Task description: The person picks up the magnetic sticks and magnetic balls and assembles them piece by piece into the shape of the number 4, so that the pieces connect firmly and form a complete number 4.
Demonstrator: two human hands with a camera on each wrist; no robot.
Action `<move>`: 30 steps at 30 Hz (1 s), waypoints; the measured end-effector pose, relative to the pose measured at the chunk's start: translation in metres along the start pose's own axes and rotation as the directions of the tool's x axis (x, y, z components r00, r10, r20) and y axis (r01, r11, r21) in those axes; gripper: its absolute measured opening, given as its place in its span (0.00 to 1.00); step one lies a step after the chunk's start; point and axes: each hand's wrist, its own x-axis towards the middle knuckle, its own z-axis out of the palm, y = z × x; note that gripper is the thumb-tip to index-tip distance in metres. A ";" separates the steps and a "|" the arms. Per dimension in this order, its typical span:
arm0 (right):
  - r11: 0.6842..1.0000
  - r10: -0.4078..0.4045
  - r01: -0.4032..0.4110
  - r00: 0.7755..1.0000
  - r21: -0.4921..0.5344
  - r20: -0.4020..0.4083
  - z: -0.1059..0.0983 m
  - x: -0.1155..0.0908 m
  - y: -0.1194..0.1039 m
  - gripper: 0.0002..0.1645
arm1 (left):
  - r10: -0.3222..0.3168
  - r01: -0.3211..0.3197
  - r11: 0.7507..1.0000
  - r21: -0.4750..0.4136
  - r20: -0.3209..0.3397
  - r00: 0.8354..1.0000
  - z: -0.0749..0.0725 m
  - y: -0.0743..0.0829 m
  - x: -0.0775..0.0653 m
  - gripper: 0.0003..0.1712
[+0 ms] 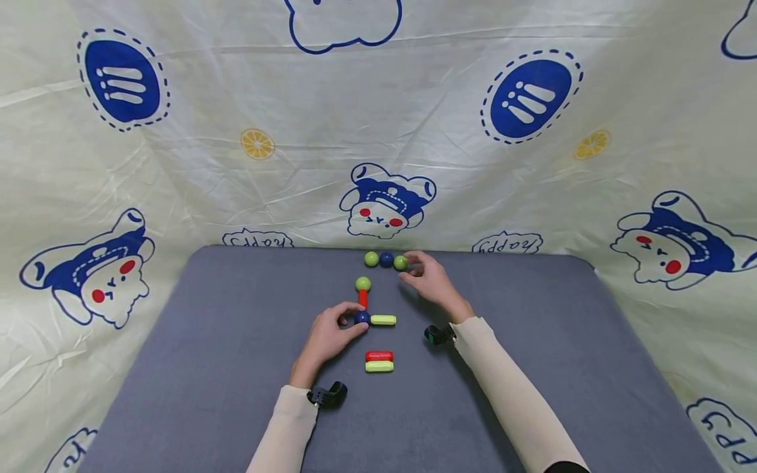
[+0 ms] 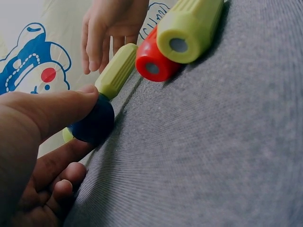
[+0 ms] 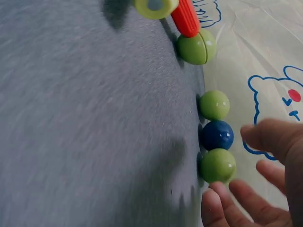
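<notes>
My left hand [image 1: 331,333] pinches a dark blue ball [image 2: 94,120] between thumb and finger. A red rod [image 1: 363,300] runs from that ball to a green ball [image 1: 363,284], and a yellow-green rod [image 1: 383,320] sticks out to its right. At the far side, my right hand [image 1: 430,279] reaches to the right end of a row of balls. Its fingertips are right at the end green ball [image 3: 218,165], with the thumb held apart. Beside that ball sit a blue ball [image 3: 218,135] and another green ball [image 3: 214,105].
Nearer the front, a loose red rod [image 1: 379,356] lies against a yellow-green rod [image 1: 379,367]; grey discs show in their ends. The grey table [image 1: 236,394] ends at a printed cloth [image 1: 296,197] behind the row of balls.
</notes>
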 end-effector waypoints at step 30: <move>0.995 0.046 -0.051 0.997 -0.081 -0.056 0.013 0.028 0.009 0.27 | 0.008 -0.008 1.000 0.010 -0.002 1.000 -0.001 0.000 0.000 0.19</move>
